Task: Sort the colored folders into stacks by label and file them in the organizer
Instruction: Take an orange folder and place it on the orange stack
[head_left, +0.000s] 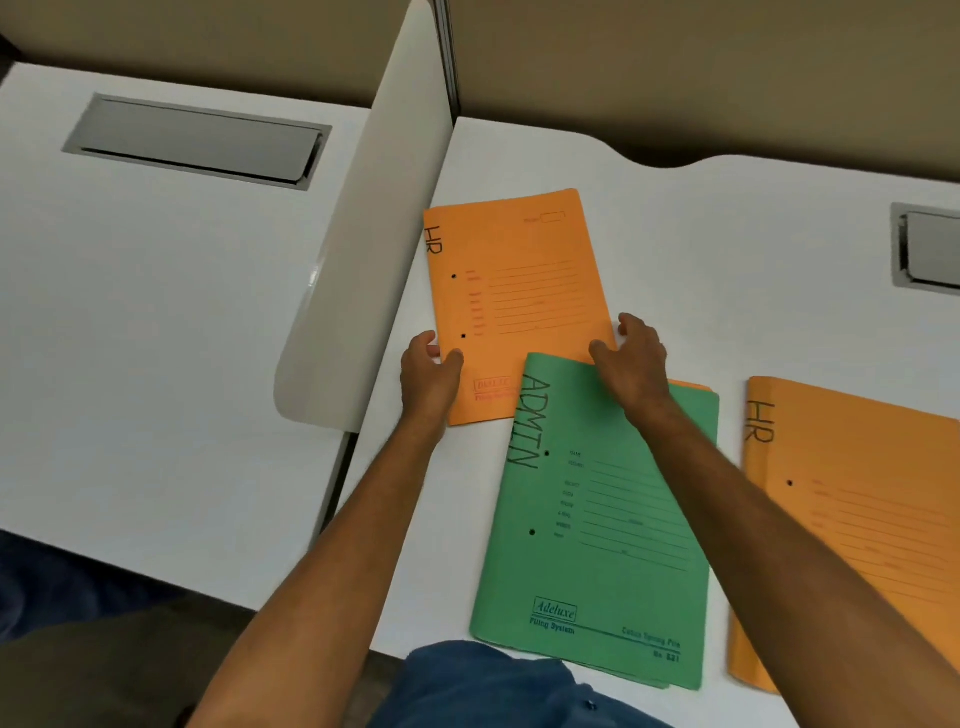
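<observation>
An orange folder marked HR (519, 291) lies on the white desk (727, 260) near the divider. My left hand (428, 371) grips its left edge low down, thumb on top. My right hand (636, 358) holds its lower right edge, thumb on the cover. A green folder marked ADMIN (597, 519) lies nearer to me, overlapping the orange folder's lower right corner, with another orange edge (693, 387) peeking from under it. A second orange HR folder (852, 519) lies at the right, partly hidden by my right forearm.
A white rounded divider panel (358, 291) stands to the left of the folders. Beyond it lies another white desk with a grey cable hatch (197, 140). A second hatch (930, 249) sits at the far right. No organizer is in view.
</observation>
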